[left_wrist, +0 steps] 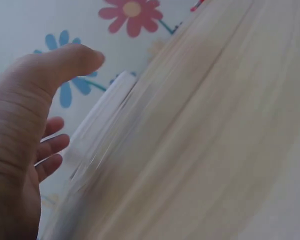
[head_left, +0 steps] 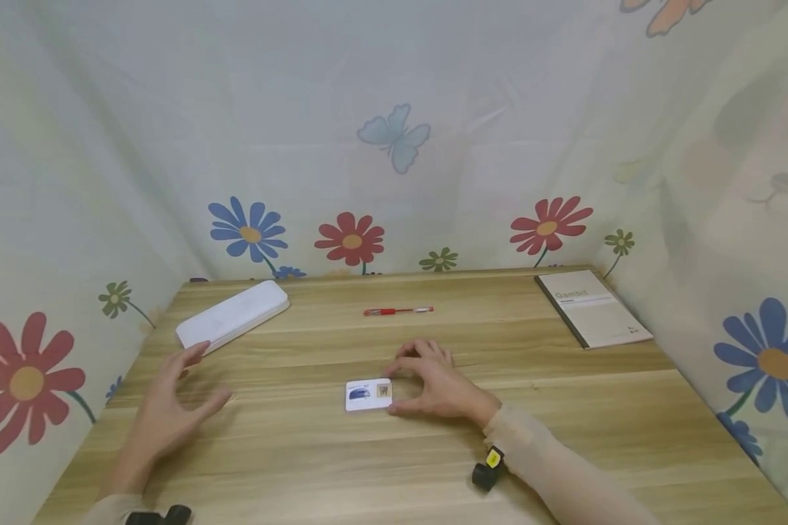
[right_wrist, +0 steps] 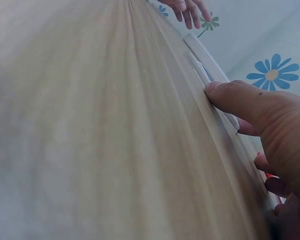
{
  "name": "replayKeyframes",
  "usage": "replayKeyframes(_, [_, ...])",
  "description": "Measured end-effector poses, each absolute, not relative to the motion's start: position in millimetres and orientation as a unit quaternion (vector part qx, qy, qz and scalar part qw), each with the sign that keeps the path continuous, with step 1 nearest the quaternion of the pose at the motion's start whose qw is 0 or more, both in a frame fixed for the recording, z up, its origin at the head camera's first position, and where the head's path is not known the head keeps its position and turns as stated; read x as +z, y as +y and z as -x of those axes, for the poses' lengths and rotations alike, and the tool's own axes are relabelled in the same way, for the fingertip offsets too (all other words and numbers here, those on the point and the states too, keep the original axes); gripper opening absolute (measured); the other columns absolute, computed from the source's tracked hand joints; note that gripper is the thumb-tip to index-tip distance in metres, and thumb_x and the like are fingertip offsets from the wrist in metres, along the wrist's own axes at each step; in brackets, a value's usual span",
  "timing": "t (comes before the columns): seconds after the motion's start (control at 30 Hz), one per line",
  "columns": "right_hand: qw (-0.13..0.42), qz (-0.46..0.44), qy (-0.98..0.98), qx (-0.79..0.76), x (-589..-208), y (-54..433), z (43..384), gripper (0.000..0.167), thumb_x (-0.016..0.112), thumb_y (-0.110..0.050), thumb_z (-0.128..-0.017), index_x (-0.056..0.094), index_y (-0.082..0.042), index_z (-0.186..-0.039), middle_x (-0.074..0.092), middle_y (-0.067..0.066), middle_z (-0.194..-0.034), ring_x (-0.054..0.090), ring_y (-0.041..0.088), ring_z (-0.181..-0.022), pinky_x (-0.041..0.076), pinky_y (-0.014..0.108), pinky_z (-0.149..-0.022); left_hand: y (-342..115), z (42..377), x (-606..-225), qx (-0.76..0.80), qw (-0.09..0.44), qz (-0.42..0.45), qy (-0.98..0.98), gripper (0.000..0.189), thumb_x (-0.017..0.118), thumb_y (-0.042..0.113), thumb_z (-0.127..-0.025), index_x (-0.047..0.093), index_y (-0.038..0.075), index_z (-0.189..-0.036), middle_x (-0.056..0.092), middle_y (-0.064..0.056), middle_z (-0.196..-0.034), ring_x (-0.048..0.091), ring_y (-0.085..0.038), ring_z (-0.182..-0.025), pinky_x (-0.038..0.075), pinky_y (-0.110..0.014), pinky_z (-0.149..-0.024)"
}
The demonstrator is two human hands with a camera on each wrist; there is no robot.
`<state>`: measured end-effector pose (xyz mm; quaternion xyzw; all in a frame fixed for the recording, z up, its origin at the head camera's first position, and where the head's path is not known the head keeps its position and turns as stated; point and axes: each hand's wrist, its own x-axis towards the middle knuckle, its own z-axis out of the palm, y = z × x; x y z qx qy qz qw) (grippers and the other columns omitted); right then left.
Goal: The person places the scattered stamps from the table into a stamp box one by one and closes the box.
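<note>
My right hand [head_left: 436, 383] is at the right end of a small flat white rectangle [head_left: 351, 402] with rounded corners. The thumb lies at its near corner and the index finger at its far corner. A dark blue picture and a tan square mark its top. From the right wrist view, the white piece [right_wrist: 200, 69] shows as a thin slab between thumb and index finger. My left hand [head_left: 167, 412] hovers at the left, fingers spread and holding nothing. Beyond its fingertips lies a long white case [head_left: 233, 313], also partly visible past the hand [left_wrist: 20, 135] in the left wrist view.
A red pen [head_left: 397, 311] lies across the back middle of the wooden table [head_left: 289, 452]. At the back right is a notebook [head_left: 594, 310] with a dark spine. Curtains printed with flowers [head_left: 351, 240] hang close around the table's back and sides.
</note>
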<state>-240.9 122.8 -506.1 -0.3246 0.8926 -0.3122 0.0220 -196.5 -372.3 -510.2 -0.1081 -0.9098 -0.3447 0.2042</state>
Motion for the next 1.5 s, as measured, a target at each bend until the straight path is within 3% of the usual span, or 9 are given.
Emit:
replayKeyframes(0.1, [0.023, 0.324, 0.893, -0.311, -506.7, 122.8, 240.9, 0.055, 0.095, -0.056, -0.085, 0.078, -0.034, -0.133, 0.054, -0.001, -0.147, 0.042, 0.026, -0.141, 0.026, 0.058, -0.118, -384.9, 192.8, -510.6, -0.328, 0.174, 0.096, -0.923, 0.098, 0.1, 0.032, -0.084, 0.049, 0.017, -0.167, 0.054, -0.022, -0.157, 0.051, -0.045, -0.138, 0.043, -0.055, -0.119])
replayKeyframes(0.17, [0.024, 0.324, 0.893, -0.31, -507.0, 123.0, 240.7, 0.055, 0.095, -0.056, -0.085, 0.078, -0.034, -0.133, 0.054, -0.002, -0.147, 0.042, 0.026, -0.141, 0.026, 0.058, -0.118, -390.6, 190.9, -510.3, -0.322, 0.156, 0.096, -0.929, 0.101, 0.101, 0.034, -0.083, 0.047, 0.016, -0.167, 0.053, -0.027, -0.153, 0.05, -0.052, -0.138, 0.04, -0.079, -0.11])
replayKeyframes(0.33, [0.023, 0.323, 0.894, -0.311, -507.5, 123.4, 240.8, 0.056, 0.095, -0.056, -0.085, 0.078, -0.034, -0.134, 0.054, -0.002, -0.147, 0.042, 0.026, -0.141, 0.026, 0.058, -0.118, -397.4, 188.8, -510.2, -0.299, 0.12, 0.101, -0.941, 0.114, 0.102, 0.04, -0.081, 0.04, 0.017, -0.173, 0.049, -0.031, -0.153, 0.046, -0.057, -0.139, 0.035, -0.088, -0.104])
replayKeyframes(0.43, [0.022, 0.323, 0.893, -0.313, -507.6, 123.1, 241.2, 0.056, 0.095, -0.056, -0.085, 0.078, -0.034, -0.134, 0.054, -0.002, -0.148, 0.042, 0.026, -0.14, 0.027, 0.058, -0.118, -399.2, 187.6, -510.1, -0.283, 0.102, 0.094, -0.949, 0.112, 0.1, 0.045, -0.082, 0.04, 0.015, -0.172, 0.044, -0.033, -0.16, 0.039, -0.061, -0.143, 0.032, -0.089, -0.106])
replayKeyframes(0.8, [0.023, 0.324, 0.893, -0.311, -507.4, 121.8, 240.9, 0.056, 0.095, -0.056, -0.086, 0.078, -0.034, -0.134, 0.054, -0.002, -0.148, 0.041, 0.025, -0.141, 0.027, 0.057, -0.117, -407.7, 184.6, -510.9, -0.238, 0.073, 0.063, -0.966, 0.082, 0.093, 0.053, -0.088, 0.065, 0.01, -0.151, 0.055, -0.031, -0.145, 0.038, -0.06, -0.136, 0.032, -0.083, -0.102])
replayKeyframes(1.03, [0.02, 0.325, 0.892, -0.314, -506.7, 122.0, 240.8, 0.055, 0.095, -0.056, -0.085, 0.078, -0.034, -0.133, 0.054, -0.001, -0.147, 0.042, 0.026, -0.14, 0.028, 0.057, -0.115, -404.2, 184.0, -507.6, -0.249, 0.079, 0.078, -0.962, 0.07, 0.093, 0.051, -0.089, 0.072, 0.011, -0.142, 0.067, -0.025, -0.136, 0.047, -0.053, -0.132, 0.032, -0.079, -0.106])
replayKeyframes(1.23, [0.023, 0.322, 0.892, -0.316, -506.9, 122.1, 240.9, 0.055, 0.096, -0.055, -0.085, 0.078, -0.034, -0.133, 0.054, 0.0, -0.149, 0.041, 0.027, -0.143, 0.027, 0.059, -0.118, -396.4, 182.6, -507.0, -0.248, 0.104, 0.095, -0.958, 0.071, 0.1, 0.04, -0.081, 0.074, 0.013, -0.141, 0.067, -0.018, -0.116, 0.051, -0.04, -0.114, 0.043, -0.058, -0.091])
replayKeyframes(1.37, [0.024, 0.319, 0.894, -0.314, -508.4, 122.3, 241.8, 0.055, 0.095, -0.056, -0.085, 0.078, -0.035, -0.133, 0.054, -0.001, -0.15, 0.04, 0.027, -0.144, 0.026, 0.059, -0.119, -392.4, 183.2, -508.7, -0.235, 0.126, 0.102, -0.958, 0.07, 0.103, 0.033, -0.076, 0.077, 0.015, -0.138, 0.059, -0.008, -0.102, 0.043, -0.026, -0.1, 0.037, -0.038, -0.079])
replayKeyframes(1.5, [0.025, 0.319, 0.894, -0.312, -509.6, 122.6, 242.6, 0.055, 0.095, -0.057, -0.085, 0.078, -0.036, -0.133, 0.054, -0.001, -0.151, 0.04, 0.026, -0.144, 0.026, 0.058, -0.119, -392.4, 184.4, -510.0, -0.236, 0.137, 0.106, -0.956, 0.069, 0.103, 0.031, -0.074, 0.078, 0.016, -0.136, 0.059, -0.007, -0.103, 0.041, -0.023, -0.099, 0.034, -0.034, -0.077])
